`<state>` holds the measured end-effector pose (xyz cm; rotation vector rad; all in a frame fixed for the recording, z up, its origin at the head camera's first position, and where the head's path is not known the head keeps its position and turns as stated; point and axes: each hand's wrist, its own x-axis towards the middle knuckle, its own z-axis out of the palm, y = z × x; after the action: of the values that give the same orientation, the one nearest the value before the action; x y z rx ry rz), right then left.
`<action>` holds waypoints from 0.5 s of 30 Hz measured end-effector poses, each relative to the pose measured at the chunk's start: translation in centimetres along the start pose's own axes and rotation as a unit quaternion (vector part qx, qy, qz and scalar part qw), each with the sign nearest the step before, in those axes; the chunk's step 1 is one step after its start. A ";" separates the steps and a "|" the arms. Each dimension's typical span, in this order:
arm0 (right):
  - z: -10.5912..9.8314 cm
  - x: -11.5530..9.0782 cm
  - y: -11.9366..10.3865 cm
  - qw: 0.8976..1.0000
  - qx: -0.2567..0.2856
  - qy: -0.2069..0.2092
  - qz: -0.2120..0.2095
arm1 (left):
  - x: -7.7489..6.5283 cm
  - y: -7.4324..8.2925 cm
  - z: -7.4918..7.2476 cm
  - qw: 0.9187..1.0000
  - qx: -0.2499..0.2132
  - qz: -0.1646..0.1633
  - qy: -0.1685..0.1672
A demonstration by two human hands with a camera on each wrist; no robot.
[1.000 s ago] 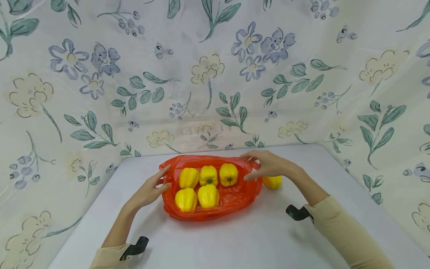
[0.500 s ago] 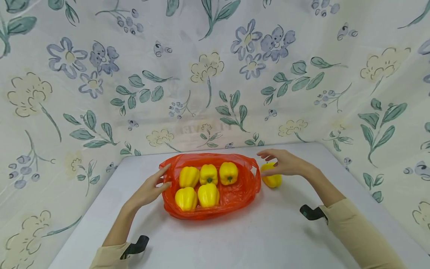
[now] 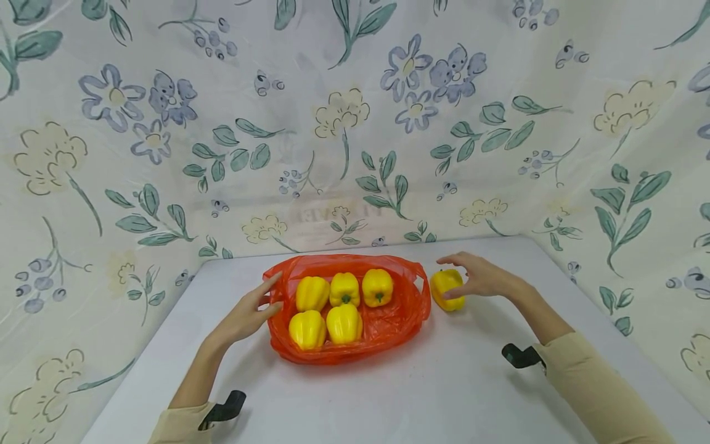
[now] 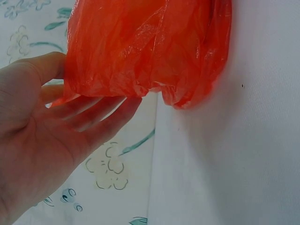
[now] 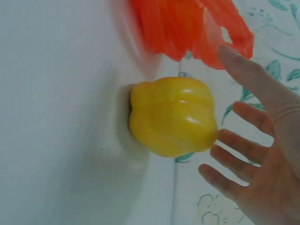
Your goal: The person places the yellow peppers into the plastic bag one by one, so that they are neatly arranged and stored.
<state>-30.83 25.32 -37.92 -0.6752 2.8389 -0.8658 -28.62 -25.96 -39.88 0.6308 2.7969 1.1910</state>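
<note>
A red plastic bag (image 3: 388, 327) lies spread open on the table, with several yellow bell peppers (image 3: 344, 324) inside. My left hand (image 3: 244, 314) is at the bag's left side, thumb and fingers spread apart and lightly bent. In the left wrist view, its fingertips meet the edge of the bag (image 4: 140, 47), some of them partly hidden behind the plastic. One more yellow bell pepper (image 5: 173, 117) sits on the table just right of the bag. Close beside this pepper is my right hand (image 3: 482, 277), thumb and fingers spread; in the right wrist view its palm holds nothing.
The white table (image 3: 377, 401) meets a floral-patterned sheet (image 3: 344, 172) behind and at both sides. A black wrist camera (image 3: 224, 408) sticks out from the left sleeve, another black wrist camera (image 3: 521, 356) from the right sleeve.
My right hand has moved right, from over the bag's right rim to the loose pepper, uncovering it. The left hand, the bag and the peppers in it stay put.
</note>
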 end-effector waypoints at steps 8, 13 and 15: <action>1.4 0.2 1.9 0.999 0.002 -0.022 0.029 | 0.1 -0.1 0.0 1.000 0.001 0.000 0.001; 1.7 0.0 2.3 0.999 0.015 -0.024 0.020 | -1.0 3.0 -0.3 1.000 -0.009 -0.003 0.002; 1.8 0.0 2.3 0.999 0.023 -0.026 0.023 | -1.4 4.2 -0.4 1.000 -0.009 -0.006 0.001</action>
<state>-31.29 26.14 -40.69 -0.6156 2.7683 -0.8912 -25.99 -24.16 -36.82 0.6122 2.7838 1.2153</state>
